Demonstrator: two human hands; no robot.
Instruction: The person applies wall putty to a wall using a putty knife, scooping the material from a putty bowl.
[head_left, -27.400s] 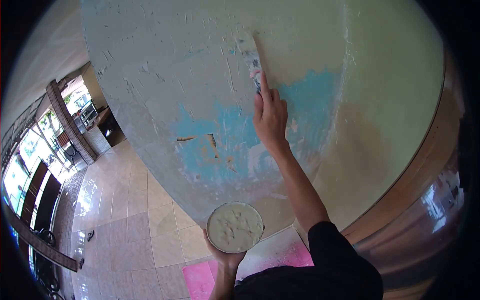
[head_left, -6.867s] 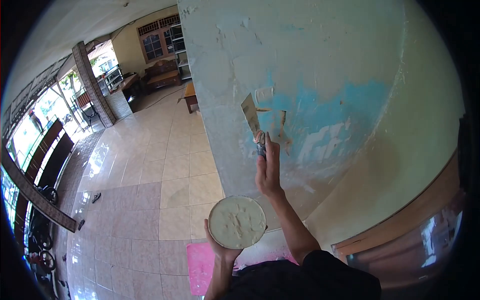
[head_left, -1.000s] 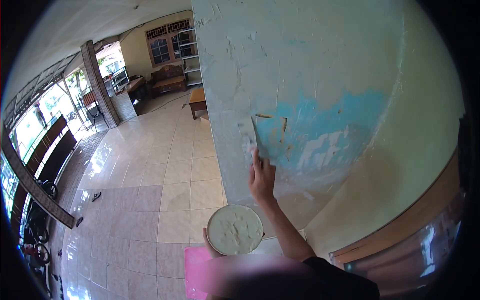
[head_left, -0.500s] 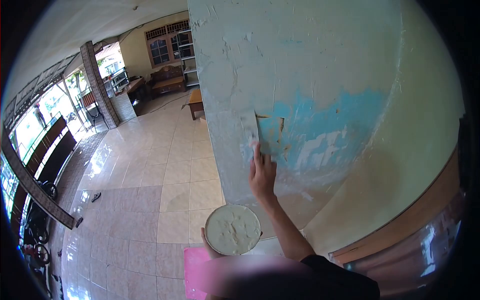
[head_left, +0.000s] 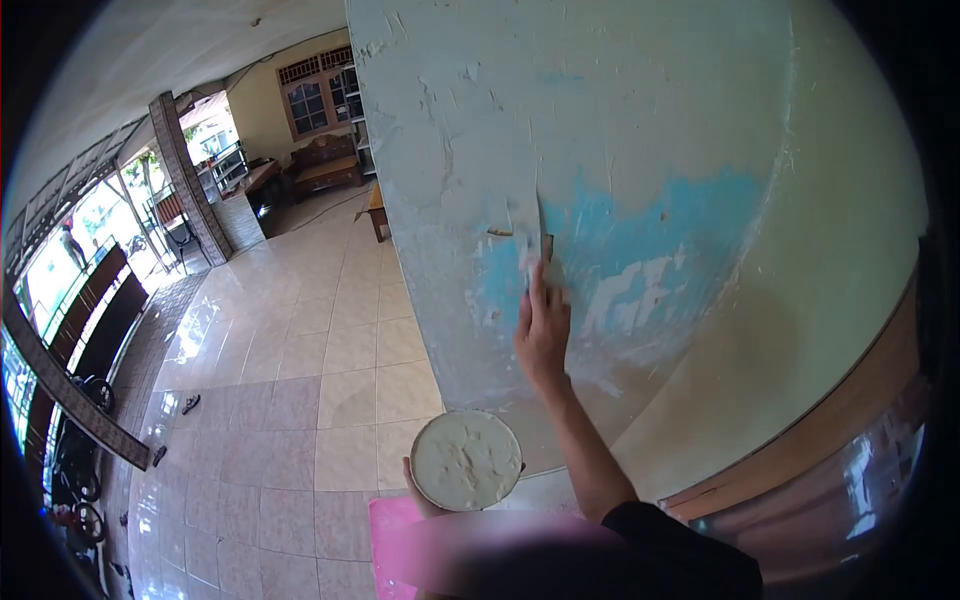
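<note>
My right hand (head_left: 545, 330) is closed around a putty knife (head_left: 527, 222), forefinger stretched along it toward the blade. The blade lies against the wall (head_left: 450, 300), over a patch of exposed blue paint (head_left: 610, 235) with chipped brownish spots. Around that patch the surface is pale grey, scraped and rough. Lower down, my left hand (head_left: 418, 495) grips a round tub of off-white putty (head_left: 465, 460) from its left side and below. Only part of that hand shows; the tub and a blurred area hide the rest. The putty's top is lumpy.
A pink sheet or board (head_left: 390, 545) lies below the tub on the tiled floor (head_left: 270, 430). On the right a pale green wall (head_left: 850, 200) meets wooden trim (head_left: 830, 430). Farther back stand a wooden bench (head_left: 325, 165) and a pillar (head_left: 190, 180). Motorcycles (head_left: 80, 470) are at far left.
My right hand and the putty knife have moved right and slightly up across the wall. Blue paint now shows left of the blade. The tub stays in place; the view has shifted slightly.
</note>
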